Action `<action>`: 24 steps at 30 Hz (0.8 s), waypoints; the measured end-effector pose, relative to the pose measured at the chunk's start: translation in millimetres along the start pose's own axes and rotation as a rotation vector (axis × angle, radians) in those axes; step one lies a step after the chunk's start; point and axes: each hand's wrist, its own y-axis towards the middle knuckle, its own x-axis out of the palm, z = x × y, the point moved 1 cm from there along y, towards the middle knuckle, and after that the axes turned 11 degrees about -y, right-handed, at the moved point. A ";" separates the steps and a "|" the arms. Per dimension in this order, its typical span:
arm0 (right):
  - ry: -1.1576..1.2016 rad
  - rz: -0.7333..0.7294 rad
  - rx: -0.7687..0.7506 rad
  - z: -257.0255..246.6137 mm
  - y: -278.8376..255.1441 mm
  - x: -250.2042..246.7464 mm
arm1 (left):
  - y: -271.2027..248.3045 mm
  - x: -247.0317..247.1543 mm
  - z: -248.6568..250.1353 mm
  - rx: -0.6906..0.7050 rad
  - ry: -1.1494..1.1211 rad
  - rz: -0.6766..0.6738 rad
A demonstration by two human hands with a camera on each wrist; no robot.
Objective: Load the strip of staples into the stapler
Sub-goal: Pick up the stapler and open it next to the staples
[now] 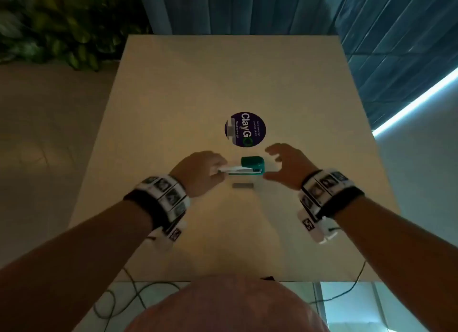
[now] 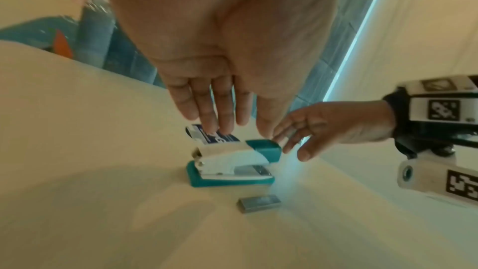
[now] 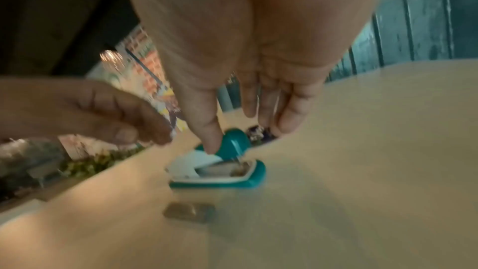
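Note:
A teal and white stapler lies on the beige table, its teal head pointing right. Its top arm sits over the metal magazine and teal base. A short grey strip of staples lies flat on the table just in front of it, untouched. My left hand is at the stapler's white rear end, with fingers straight above it; I cannot tell whether they touch it. My right hand is spread around the teal head, thumb against or just before it, holding nothing.
A round dark blue sticker is stuck to the table just behind the stapler. Blue curtains hang behind the far edge, plants at the back left. Cables run from my wrist cameras over the near edge.

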 end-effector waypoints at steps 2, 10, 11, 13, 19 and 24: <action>-0.005 -0.017 0.034 -1.5 13.8 4.2 | 20.7 10.3 13.2 0.015 0.016 -0.023; -0.196 -0.113 0.055 -4.2 38.5 26.4 | 62.7 38.6 33.0 0.050 0.104 -0.105; -0.191 -0.106 0.059 -3.1 40.3 27.6 | 65.3 39.7 31.7 0.051 0.127 -0.111; -0.173 -0.107 0.059 -2.1 42.6 28.8 | 70.0 40.7 29.1 0.059 0.165 -0.130; -0.131 -0.099 0.069 2.3 45.5 29.9 | 64.1 25.7 29.2 0.085 0.111 -0.096; -0.094 -0.105 0.051 4.4 45.6 30.8 | 29.9 -17.6 14.7 0.106 -0.102 0.013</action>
